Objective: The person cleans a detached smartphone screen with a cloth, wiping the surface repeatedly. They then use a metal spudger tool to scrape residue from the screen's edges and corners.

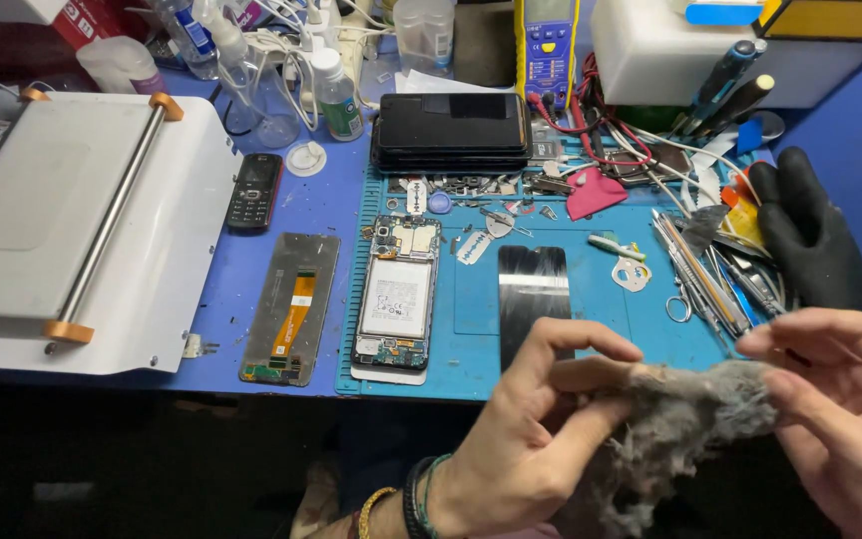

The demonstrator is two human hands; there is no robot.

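My left hand (531,429) and my right hand (840,399) both grip a grey, frayed wad of fluffy cloth (685,419) in front of the table edge, each pinching one end. Beyond them on the blue work mat (461,349) lies a black phone back cover (533,294). To its left is an opened phone (397,294) with its battery and boards exposed. A detached screen panel with an orange flex cable (291,309) lies further left on the blue table.
A white machine with a steel bar (72,220) fills the left. A black keypad phone (253,192), a stack of dark phones (451,130), bottles (336,95), a multimeter (548,50), tweezers and tools (705,274) and a black glove (810,235) crowd the table.
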